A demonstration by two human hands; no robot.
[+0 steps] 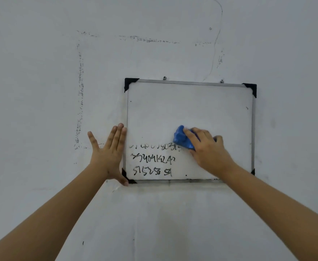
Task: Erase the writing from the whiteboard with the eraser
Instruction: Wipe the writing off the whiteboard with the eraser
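Wall (pixel 41 110): pale grey, with dark scuff marks tracing a rough rectangle.
Left hand (pixel 110 155): my fingers are straight and spread, palm flat on the wall against the whiteboard's left frame.
Whiteboard (pixel 190 106): hangs on the wall, silver frame, black corner caps; upper part wiped.
Writing (pixel 152 160): three rows of black digits at lower left; top row half smeared, the rest scrawled, not surely readable.
Eraser (pixel 181 137): blue, pressed on the board at the top row's right end.
Right hand (pixel 208 147): my fingers curl round the eraser.
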